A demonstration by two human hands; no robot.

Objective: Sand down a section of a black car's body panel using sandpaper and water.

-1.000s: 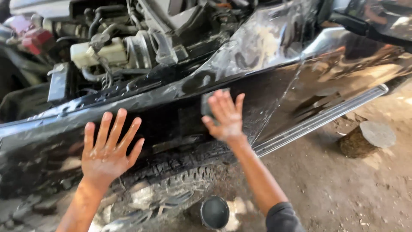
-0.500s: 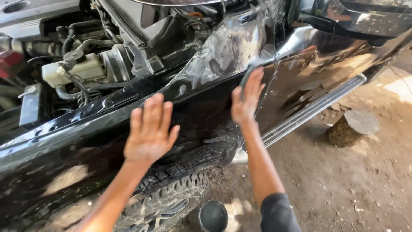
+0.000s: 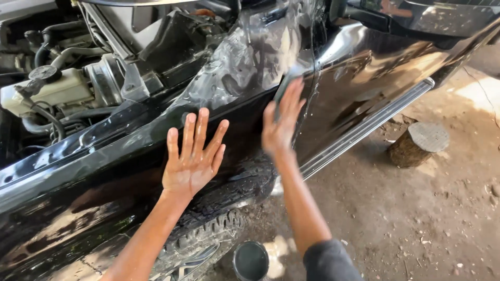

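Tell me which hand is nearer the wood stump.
Right. The right hand presses a pad against the fender, with the stump off to its right; the left hand lies flat farther left.

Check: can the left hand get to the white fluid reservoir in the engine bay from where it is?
Probably yes. The left hand lies flat on the black fender; the white reservoir sits up-left, past the fender edge, uncovered.

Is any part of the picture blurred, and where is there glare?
Head view: the right hand is motion-blurred, while the left hand is sharp; bright glare sits on the wet black fender and door; sunlight washes out the ground at right.
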